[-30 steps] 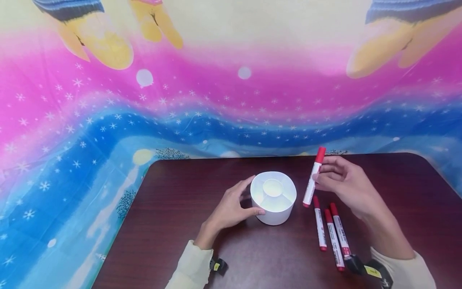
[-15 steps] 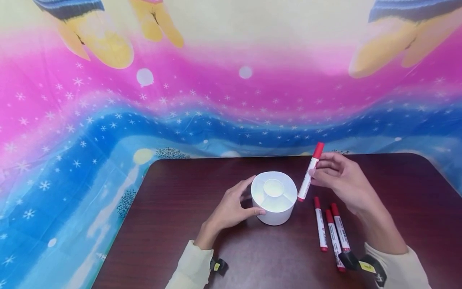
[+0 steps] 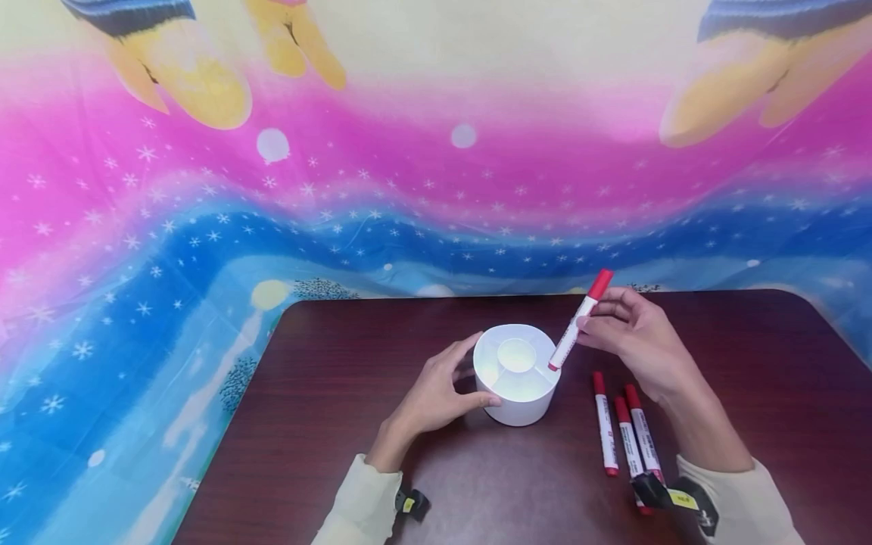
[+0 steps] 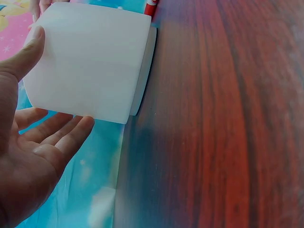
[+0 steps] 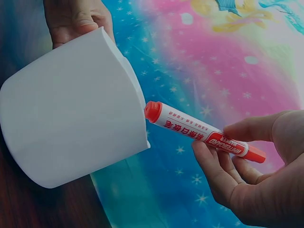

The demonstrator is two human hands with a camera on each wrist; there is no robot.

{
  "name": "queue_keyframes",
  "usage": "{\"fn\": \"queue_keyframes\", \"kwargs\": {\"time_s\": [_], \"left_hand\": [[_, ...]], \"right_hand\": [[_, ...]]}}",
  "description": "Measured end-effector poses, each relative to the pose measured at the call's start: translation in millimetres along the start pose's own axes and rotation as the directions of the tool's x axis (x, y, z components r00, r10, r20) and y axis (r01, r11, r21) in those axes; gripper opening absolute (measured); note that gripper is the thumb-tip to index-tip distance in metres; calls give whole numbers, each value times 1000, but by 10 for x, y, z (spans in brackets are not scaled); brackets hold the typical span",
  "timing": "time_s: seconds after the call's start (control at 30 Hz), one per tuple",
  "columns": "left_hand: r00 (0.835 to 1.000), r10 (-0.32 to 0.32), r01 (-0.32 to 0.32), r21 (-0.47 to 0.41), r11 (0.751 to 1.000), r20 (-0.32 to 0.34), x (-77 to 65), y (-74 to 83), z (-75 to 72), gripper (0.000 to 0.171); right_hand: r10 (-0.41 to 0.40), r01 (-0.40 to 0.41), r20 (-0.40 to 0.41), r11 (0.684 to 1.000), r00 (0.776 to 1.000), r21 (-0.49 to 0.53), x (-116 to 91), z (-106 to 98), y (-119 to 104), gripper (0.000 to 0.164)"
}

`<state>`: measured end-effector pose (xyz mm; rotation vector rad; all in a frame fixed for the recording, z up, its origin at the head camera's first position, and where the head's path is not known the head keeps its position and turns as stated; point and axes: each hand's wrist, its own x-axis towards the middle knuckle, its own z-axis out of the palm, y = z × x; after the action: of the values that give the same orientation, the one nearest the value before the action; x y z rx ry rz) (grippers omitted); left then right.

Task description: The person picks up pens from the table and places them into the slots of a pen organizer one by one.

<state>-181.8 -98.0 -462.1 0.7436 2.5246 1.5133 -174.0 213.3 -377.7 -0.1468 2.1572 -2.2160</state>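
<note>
A white round pen holder (image 3: 521, 409) with a small central cup and divided compartments stands on the table. My left hand (image 3: 436, 386) grips it from the left, thumb at the near side and fingers round the back; the left wrist view shows its plain wall (image 4: 90, 61) between thumb and fingers. My right hand (image 3: 636, 337) pinches a red-and-white whiteboard marker (image 5: 190, 123) between thumb and fingers. The marker tilts, red cap up and right, its lower red end right at the holder's right rim. The right wrist view shows that end beside the rim.
Several more red-capped markers lie right of the holder, among them one marker (image 3: 605, 428) on the left; the right wrist strap partly covers the others. The dark wooden table (image 3: 306, 409) ends at a patterned cloth backdrop (image 3: 409, 189).
My right hand has moved left with the marker, from beside the holder to its right rim, and the marker leans more. The left hand and holder stay in place.
</note>
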Motion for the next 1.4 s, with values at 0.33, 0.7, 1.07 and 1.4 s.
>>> {"fn": "queue_keyframes", "kwargs": {"time_s": [0.33,0.7,1.07,1.4], "left_hand": [[1000,9,-9,-15,1000,-6,-11,-1,4,101],[1000,18,-18,-41,999,-2,-12,-21,13,101],[1000,4,-3,-18,1000,8,-5,-7,-4,101],[1000,1,-1,-9,1000,8,-10,-13,4,101]], "right_hand": [[22,-22,4,997,1000,-69,13,22,58,36],[35,-34,2,992,999,-120,35,70,109,36],[88,-89,-18,983,996,-159,53,110,93,40],[123,-124,-14,980,992,-156,62,120,130,43]]}}
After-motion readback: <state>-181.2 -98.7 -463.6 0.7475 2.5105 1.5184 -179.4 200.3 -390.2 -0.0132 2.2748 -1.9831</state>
